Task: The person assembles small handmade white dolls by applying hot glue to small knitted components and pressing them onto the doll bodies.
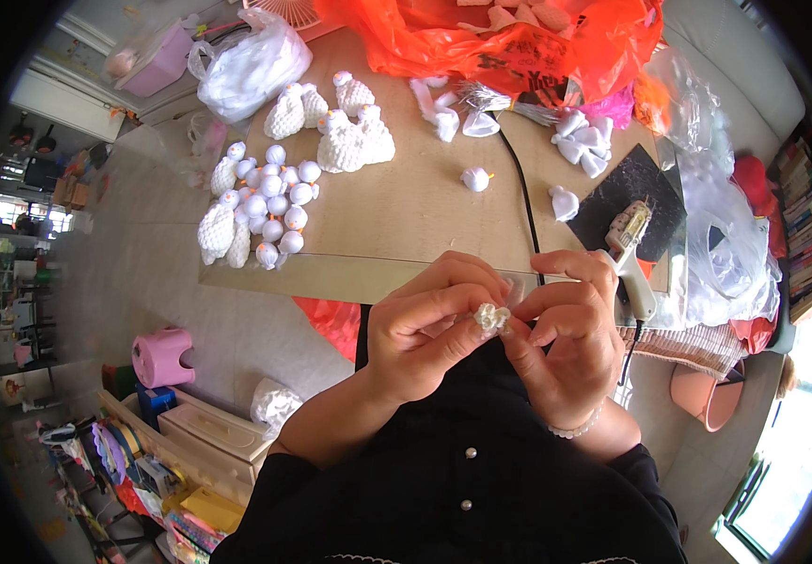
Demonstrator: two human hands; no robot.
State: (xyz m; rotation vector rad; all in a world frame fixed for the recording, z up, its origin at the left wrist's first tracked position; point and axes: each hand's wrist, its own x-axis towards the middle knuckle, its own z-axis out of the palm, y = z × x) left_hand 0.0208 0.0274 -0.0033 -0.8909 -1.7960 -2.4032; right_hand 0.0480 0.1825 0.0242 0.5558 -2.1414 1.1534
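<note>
A small white crocheted piece (492,317) sits pinched between the fingertips of both hands, close over the person's black buttoned top (467,470). The left hand (429,329) curls around it from one side, thumb and forefinger closed on it; the right hand (566,334), with a pale bead bracelet (577,429) at the wrist, grips its other edge. Just beyond the right hand, a white glue gun (630,258) rests on the wooden surface (406,207). Farther beyond the left hand lie white crocheted ducks (349,136) and small white balls (279,202).

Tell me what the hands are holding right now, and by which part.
Both hands, left hand and right hand, pinch a small white fluffy piece between their fingertips, by its sides.
</note>
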